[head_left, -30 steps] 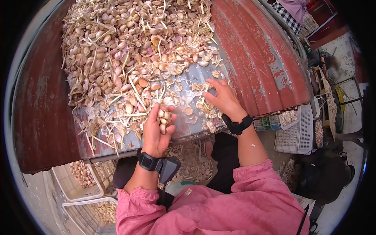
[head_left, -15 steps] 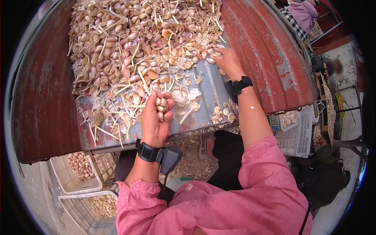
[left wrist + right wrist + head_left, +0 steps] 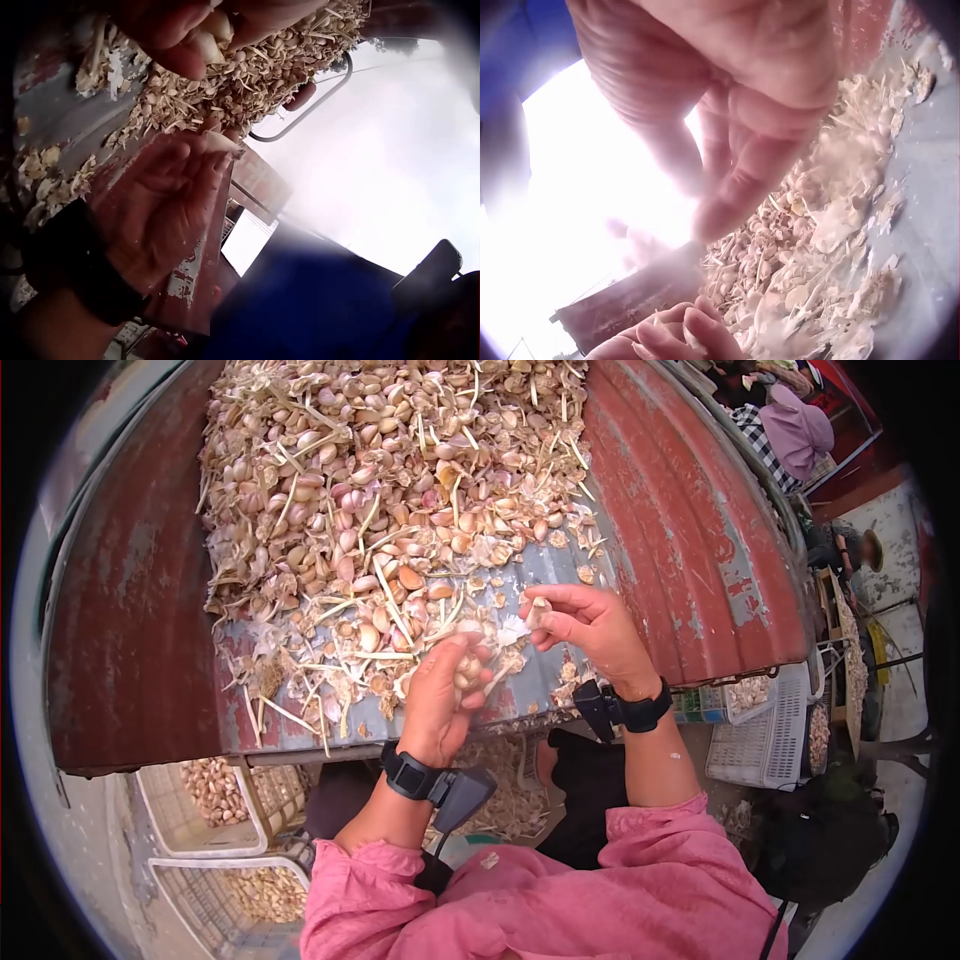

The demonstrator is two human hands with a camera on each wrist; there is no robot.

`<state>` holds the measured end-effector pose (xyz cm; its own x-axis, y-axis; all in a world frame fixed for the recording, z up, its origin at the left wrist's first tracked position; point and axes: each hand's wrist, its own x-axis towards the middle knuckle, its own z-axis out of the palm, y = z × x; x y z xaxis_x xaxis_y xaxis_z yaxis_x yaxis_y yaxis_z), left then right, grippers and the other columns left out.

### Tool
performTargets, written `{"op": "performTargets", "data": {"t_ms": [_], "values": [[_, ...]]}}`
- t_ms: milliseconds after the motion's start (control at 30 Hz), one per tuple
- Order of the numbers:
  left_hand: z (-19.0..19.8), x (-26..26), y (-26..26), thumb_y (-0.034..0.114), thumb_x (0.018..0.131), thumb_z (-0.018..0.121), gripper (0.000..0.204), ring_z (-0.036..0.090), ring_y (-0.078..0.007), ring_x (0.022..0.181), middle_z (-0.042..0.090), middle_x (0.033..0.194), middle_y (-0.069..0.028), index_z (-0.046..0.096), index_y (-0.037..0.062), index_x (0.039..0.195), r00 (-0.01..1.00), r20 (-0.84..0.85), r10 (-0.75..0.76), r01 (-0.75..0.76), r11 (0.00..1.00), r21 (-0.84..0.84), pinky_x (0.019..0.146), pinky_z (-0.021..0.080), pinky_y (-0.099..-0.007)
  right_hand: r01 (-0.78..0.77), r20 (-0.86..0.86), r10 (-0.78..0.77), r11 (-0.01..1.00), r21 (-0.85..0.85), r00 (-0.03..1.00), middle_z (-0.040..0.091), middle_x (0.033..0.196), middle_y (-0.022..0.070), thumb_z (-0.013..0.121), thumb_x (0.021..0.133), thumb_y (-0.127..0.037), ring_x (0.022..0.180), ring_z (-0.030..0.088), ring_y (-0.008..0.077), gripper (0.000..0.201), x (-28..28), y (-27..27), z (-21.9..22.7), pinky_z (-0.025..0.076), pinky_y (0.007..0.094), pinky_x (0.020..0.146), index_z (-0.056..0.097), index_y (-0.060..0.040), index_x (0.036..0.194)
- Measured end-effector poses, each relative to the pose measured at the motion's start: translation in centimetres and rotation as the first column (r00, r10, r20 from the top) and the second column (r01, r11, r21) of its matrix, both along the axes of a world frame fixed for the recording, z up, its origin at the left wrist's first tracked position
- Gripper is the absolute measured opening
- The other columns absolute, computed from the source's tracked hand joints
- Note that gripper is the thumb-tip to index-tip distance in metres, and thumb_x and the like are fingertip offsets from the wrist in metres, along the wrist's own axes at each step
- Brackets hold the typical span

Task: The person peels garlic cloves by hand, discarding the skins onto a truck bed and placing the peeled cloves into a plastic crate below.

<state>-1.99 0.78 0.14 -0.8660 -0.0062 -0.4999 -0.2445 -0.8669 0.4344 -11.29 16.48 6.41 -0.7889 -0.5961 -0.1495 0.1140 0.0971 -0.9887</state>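
Garlic cloves [image 3: 360,470]: a broad, loose heap, pale to pinkish, mixed with dry skins and cut stems, lying on the far part of the worktop [image 3: 700,540], ahead of both hands.

Left hand [image 3: 440,695]: palm turned inward, fingers curled round a small cluster of cloves [image 3: 468,672], with the thumb alongside; held over the near part of the worktop. In the left wrist view, pale cloves show between its fingers.

Right hand [image 3: 595,628]: thumb and fingertips brought together, pinching a single clove [image 3: 539,612] with papery skin; near the left hand, the two apart. The right wrist view shows its thumb and finger close together, but glare there hides the held clove.

Worktop: ridged metal, grey along the middle, worn red paint at either side, with grey patches showing through.

Loose stems and skins [image 3: 290,715]: scattered over the near left of the grey surface, some at its front edge.

Wrist straps, black: left strap [image 3: 410,775] and right strap [image 3: 645,710], each carrying a dark device.

Upper basket [image 3: 260,810] and lower basket [image 3: 190,920]: pale, slatted, at lower left below the worktop, each containing cloves.

White crate [image 3: 755,745]: at right, beyond the right forearm.

Sleeves [image 3: 655,830]: pink, gathered at the ends.
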Motion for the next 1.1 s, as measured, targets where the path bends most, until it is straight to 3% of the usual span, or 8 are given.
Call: {"op": "performTargets", "data": {"t_ms": [100,133,200,333,533,933,1033,1100], "values": [[0.0,-0.3,-0.1,0.021,0.087,0.047,0.02,0.052,-0.0106,0.062,0.054,0.082,-0.0044,0.05,0.0044,0.097,1.0,0.009,0.022,-0.022,1.0,-0.003,0.041,0.034,-0.0167,-0.089,-0.005,0.091,0.955,-0.283,0.996,0.061,0.086,0.0093,0.065,0.072,0.001,0.074,0.06,0.0113,0.026,4.2,-0.4,4.9,0.049,0.0233,0.065,0.056,0.0042,0.096],[-0.2,-0.2,0.0,0.021,0.087,0.047,0.021,0.051,-0.0102,0.065,0.054,0.084,-0.004,0.051,0.0044,0.098,1.0,0.017,0.021,-0.021,1.0,0.002,0.044,0.035,-0.0172,-0.308,-0.281,0.22,0.894,-0.326,0.934,0.059,0.083,0.0248,0.068,0.068,0.002,0.067,0.062,0.0207,0.028,4.7,0.2,5.7,0.052,0.0306,0.058,0.053,0.0062,0.09],[-0.1,-0.2,0.0,0.021,0.088,0.045,0.021,0.05,-0.0101,0.064,0.053,0.084,-0.0045,0.05,0.0038,0.098,1.0,0.0,0.008,-0.008,1.0,-0.015,0.043,0.034,-0.0171,-0.765,-0.54,0.549,0.531,-0.366,0.639,0.055,0.09,0.0314,0.063,0.071,0.005,0.078,0.061,0.0332,0.024,4.4,0.2,9.5,0.053,0.0399,0.071,0.052,0.0125,0.091],[-0.3,-0.4,0.4,0.023,0.089,0.044,0.019,0.051,-0.0099,0.062,0.053,0.082,-0.0038,0.048,0.0049,0.093,1.0,0.003,0.02,-0.02,1.0,-0.005,0.039,0.031,-0.0159,-0.836,-0.616,0.565,0.395,-0.382,0.549,0.056,0.093,0.0266,0.059,0.074,0.0,0.075,0.061,0.0329,0.014,7.2,1.3,12.6,0.054,0.0378,0.067,0.055,0.0135,0.078],[-0.1,-0.1,1.0,0.024,0.089,0.045,0.02,0.051,-0.0095,0.064,0.053,0.083,-0.0037,0.049,0.005,0.093,0.998,-0.051,-0.038,0.037,0.999,-0.017,0.041,0.033,-0.0162,-0.578,-0.794,0.145,0.763,-0.291,0.59,0.062,0.08,0.0113,0.062,0.07,0.0,0.066,0.061,0.0185,0.011,10.2,1.0,12.9,0.053,0.0265,0.061,0.062,-0.0001,0.081],[-0.1,0.0,1.2,0.024,0.089,0.044,0.02,0.051,-0.0101,0.065,0.054,0.085,-0.005,0.048,0.0048,0.095,0.997,-0.055,-0.052,0.054,0.998,0.032,0.046,0.036,-0.0184,-0.539,-0.9,-0.09,0.774,-0.332,0.426,0.061,0.078,0.0131,0.062,0.069,0.001,0.061,0.059,0.0186,0.011,10.0,0.4,11.6,0.052,0.0254,0.058,0.062,0.0012,0.079],[0.0,0.3,1.1,0.026,0.089,0.043,0.022,0.053,-0.0106,0.069,0.054,0.086,-0.0046,0.049,0.0061,0.095,0.997,-0.046,-0.064,0.065,0.997,0.03,0.05,0.04,-0.0202,-0.673,-0.863,0.184,0.707,-0.216,0.471,0.059,0.09,0.0187,0.06,0.071,-0.001,0.069,0.062,0.0253,0.011,8.7,1.6,11.4,0.054,0.0304,0.058,0.058,0.0065,0.079],[0.3,0.4,0.9,0.031,0.09,0.04,0.027,0.057,-0.0132,0.077,0.055,0.091,-0.0054,0.049,0.0069,0.098,0.996,-0.032,-0.08,0.083,0.993,0.087,0.055,0.043,-0.0217,-0.368,-0.881,0.224,0.928,0.062,0.417,0.06,0.085,0.0125,0.065,0.066,-0.002,0.061,0.06,0.0185,0.014,6.8,0.0,10.7,0.049,0.0251,0.047,0.062,-0.0023,0.08]]}}
